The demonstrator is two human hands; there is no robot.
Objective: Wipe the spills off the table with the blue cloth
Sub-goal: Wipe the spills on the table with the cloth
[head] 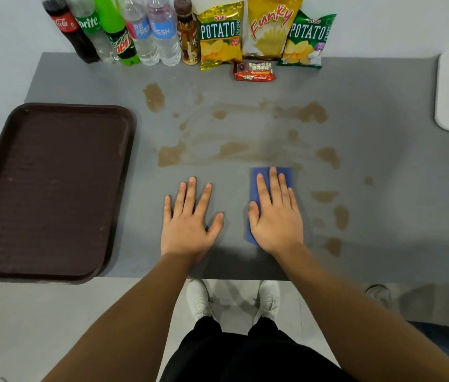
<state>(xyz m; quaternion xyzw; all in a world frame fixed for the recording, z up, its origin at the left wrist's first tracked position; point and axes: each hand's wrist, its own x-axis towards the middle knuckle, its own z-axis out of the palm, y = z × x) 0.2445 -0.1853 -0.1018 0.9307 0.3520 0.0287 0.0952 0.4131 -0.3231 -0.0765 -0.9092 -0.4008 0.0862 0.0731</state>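
The right hand (275, 216) lies flat, fingers spread, pressing the folded blue cloth (256, 188) onto the grey worktop (383, 166) near its front edge; its grip is open, palm down on the cloth, not closed around it. The left hand (190, 219) rests just beside it, also open and flat, on bare worktop, holding nothing.

Brown spills (239, 133) spread beyond the cloth: smeared streaks across the middle, a patch (154, 96) farther back toward the bottles (124, 28), and scattered blots (340, 217) to the right of the cloth. Much of the wiping appears to remain.

Risks from here: with only a flat palm on it, the cloth could slip or bunch under a fast stroke, and a wet fold may simply smear the liquid thinner rather than lift it. A long push toward the back could knock the small red snack pack (255, 70) or the chip bags (220, 37) standing against the wall. The right-hand blots near the front edge are easy to miss. The brown tray (52, 188) at the left overhangs the front edge; a sideways sweep could nudge it.
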